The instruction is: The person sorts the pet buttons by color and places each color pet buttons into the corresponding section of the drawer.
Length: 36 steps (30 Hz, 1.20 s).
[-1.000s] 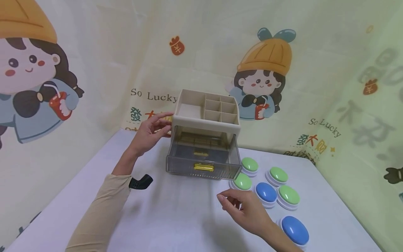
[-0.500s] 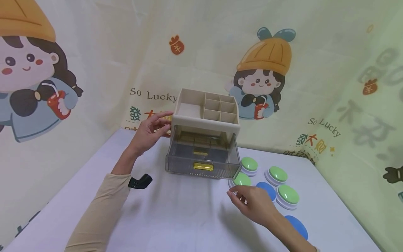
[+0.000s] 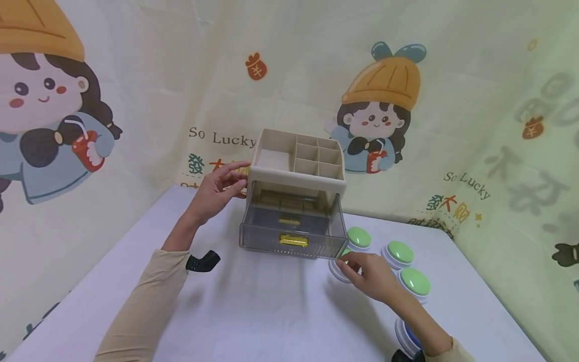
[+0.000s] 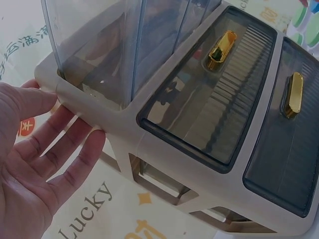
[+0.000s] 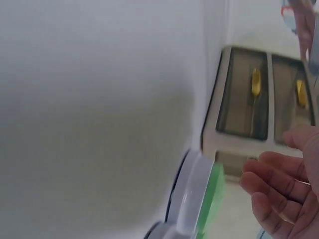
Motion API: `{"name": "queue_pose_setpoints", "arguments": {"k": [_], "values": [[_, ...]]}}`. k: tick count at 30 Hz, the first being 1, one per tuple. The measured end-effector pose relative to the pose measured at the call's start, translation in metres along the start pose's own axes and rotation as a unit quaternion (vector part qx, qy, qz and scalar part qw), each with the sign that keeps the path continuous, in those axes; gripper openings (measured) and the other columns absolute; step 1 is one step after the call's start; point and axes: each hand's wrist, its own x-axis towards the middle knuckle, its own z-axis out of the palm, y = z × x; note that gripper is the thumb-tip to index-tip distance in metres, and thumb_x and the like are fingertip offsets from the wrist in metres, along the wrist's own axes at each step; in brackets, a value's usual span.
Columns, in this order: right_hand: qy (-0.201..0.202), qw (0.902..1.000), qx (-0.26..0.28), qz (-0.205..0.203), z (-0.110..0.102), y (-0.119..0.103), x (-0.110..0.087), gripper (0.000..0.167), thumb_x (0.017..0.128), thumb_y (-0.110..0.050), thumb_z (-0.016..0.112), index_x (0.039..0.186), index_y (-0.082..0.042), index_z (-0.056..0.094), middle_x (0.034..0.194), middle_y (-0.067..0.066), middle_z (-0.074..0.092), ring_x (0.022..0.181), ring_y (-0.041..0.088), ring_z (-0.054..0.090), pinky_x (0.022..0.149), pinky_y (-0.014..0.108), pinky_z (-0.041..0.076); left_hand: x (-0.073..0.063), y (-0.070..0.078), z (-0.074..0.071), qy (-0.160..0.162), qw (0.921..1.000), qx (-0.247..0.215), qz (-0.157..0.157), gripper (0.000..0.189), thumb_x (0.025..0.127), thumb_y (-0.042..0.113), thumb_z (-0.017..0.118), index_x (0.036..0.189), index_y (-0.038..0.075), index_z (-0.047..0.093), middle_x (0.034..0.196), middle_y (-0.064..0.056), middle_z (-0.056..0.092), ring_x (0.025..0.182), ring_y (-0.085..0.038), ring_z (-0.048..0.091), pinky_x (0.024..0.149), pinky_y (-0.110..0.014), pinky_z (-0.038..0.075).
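A beige desktop organizer [image 3: 296, 180] stands in the middle of the table, its smoky clear top drawer [image 3: 258, 240] pulled far out. Below that, two lower drawers with gold handles [image 4: 295, 94] sit pushed in, as the left wrist view shows. My left hand [image 3: 214, 193] rests its fingertips against the organizer's left side, thumb near the front edge. By the front right corner of the pulled-out drawer hovers my right hand [image 3: 371, 276], fingers loosely bent and holding nothing; whether a fingertip touches the drawer I cannot tell. Beneath it is a green-topped push button [image 5: 212, 194], partly hidden.
Several dome push buttons stand right of the organizer, among them a green one [image 3: 400, 251] and a blue one [image 3: 409, 336] largely covered by my right forearm. The organizer's top has open compartments [image 3: 276, 158]. A printed cloth [image 3: 289, 65] hangs behind the white table [image 3: 253, 311].
My right hand has moved right and up, from the space in front of the drawer to its front right corner, over the buttons. Left hand and organizer look the same.
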Motion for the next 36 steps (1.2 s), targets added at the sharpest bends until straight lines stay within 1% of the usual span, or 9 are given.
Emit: {"name": "queue_pose_setpoints", "arguments": {"k": [6,10,15,18,22,27,31,33,36], "values": [[-0.017,0.9985,-0.006,0.052,-0.002,0.018,0.005,0.008,0.096,-0.019,0.072,0.097,-0.013,0.078,0.084,-0.01,0.073,0.073,0.003,0.063,0.058,0.022,0.052,0.0,0.001,-0.001,-0.003,1.0,0.006,0.003,0.046,0.101,0.003,0.062,0.146,0.01,0.055,0.119,-0.021,0.066,0.102,-0.018,0.069,0.079,-0.034,0.063],[-0.007,0.9989,-0.004,0.047,-0.001,0.026,0.006,0.009,0.094,-0.017,0.074,0.1,-0.011,0.077,0.092,-0.006,0.074,0.081,0.011,0.068,0.062,0.024,0.055,0.001,0.002,-0.001,-0.005,0.9999,0.009,0.006,0.046,0.101,0.003,0.062,0.146,0.01,0.055,0.118,-0.021,0.066,0.102,-0.018,0.069,0.079,-0.036,0.063],[-0.006,0.9992,0.006,0.039,0.0,0.035,0.006,0.021,0.091,-0.019,0.077,0.108,-0.006,0.075,0.104,0.005,0.075,0.089,0.023,0.071,0.067,0.033,0.06,0.001,0.001,-0.001,-0.006,0.9999,0.006,0.011,0.046,0.101,0.003,0.062,0.147,0.01,0.055,0.117,-0.019,0.067,0.101,-0.018,0.069,0.078,-0.033,0.063],[-0.012,0.999,0.006,0.042,0.002,0.041,0.005,0.029,0.09,-0.023,0.079,0.112,-0.005,0.073,0.109,0.008,0.074,0.092,0.023,0.071,0.07,0.039,0.061,0.0,0.0,-0.001,-0.006,0.9999,0.007,0.013,0.046,0.101,0.004,0.061,0.147,0.01,0.055,0.116,-0.017,0.067,0.101,-0.017,0.069,0.079,-0.032,0.063],[-0.021,0.9981,0.005,0.057,0.003,0.046,0.004,0.039,0.086,-0.029,0.082,0.116,-0.005,0.072,0.112,0.009,0.074,0.095,0.024,0.07,0.073,0.042,0.06,0.0,0.0,-0.001,-0.004,0.9999,0.006,0.01,0.046,0.101,0.004,0.062,0.146,0.01,0.056,0.117,-0.019,0.067,0.101,-0.017,0.069,0.079,-0.032,0.063],[-0.04,0.9965,0.006,0.074,0.003,0.048,0.004,0.05,0.082,-0.036,0.085,0.119,-0.004,0.07,0.114,0.007,0.072,0.093,0.021,0.067,0.074,0.039,0.06,0.001,0.0,0.0,-0.001,1.0,0.002,0.008,0.046,0.1,0.003,0.063,0.146,0.01,0.056,0.118,-0.021,0.066,0.101,-0.019,0.069,0.077,-0.033,0.063],[-0.059,0.9957,0.003,0.072,0.003,0.049,0.004,0.055,0.081,-0.04,0.085,0.12,-0.004,0.069,0.112,0.006,0.069,0.09,0.018,0.064,0.074,0.035,0.06,0.0,0.0,0.0,-0.001,0.9999,0.0,0.01,0.046,0.1,0.003,0.063,0.145,0.009,0.056,0.117,-0.02,0.066,0.101,-0.019,0.069,0.075,-0.033,0.063],[-0.067,0.9952,0.0,0.072,0.003,0.05,0.005,0.057,0.08,-0.04,0.085,0.121,-0.004,0.068,0.112,0.007,0.068,0.089,0.017,0.063,0.073,0.033,0.059,0.0,0.0,0.0,-0.001,0.9999,-0.002,0.012,0.046,0.1,0.003,0.063,0.145,0.009,0.056,0.117,-0.019,0.067,0.1,-0.018,0.069,0.074,-0.034,0.064],[-0.083,0.9938,-0.003,0.075,0.003,0.051,0.006,0.061,0.08,-0.041,0.085,0.124,-0.003,0.067,0.116,0.011,0.068,0.089,0.02,0.065,0.073,0.035,0.058,0.0,0.0,0.0,0.0,0.9999,-0.004,0.013,0.046,0.1,0.003,0.063,0.145,0.008,0.056,0.117,-0.018,0.067,0.099,-0.018,0.07,0.073,-0.034,0.064]]}}
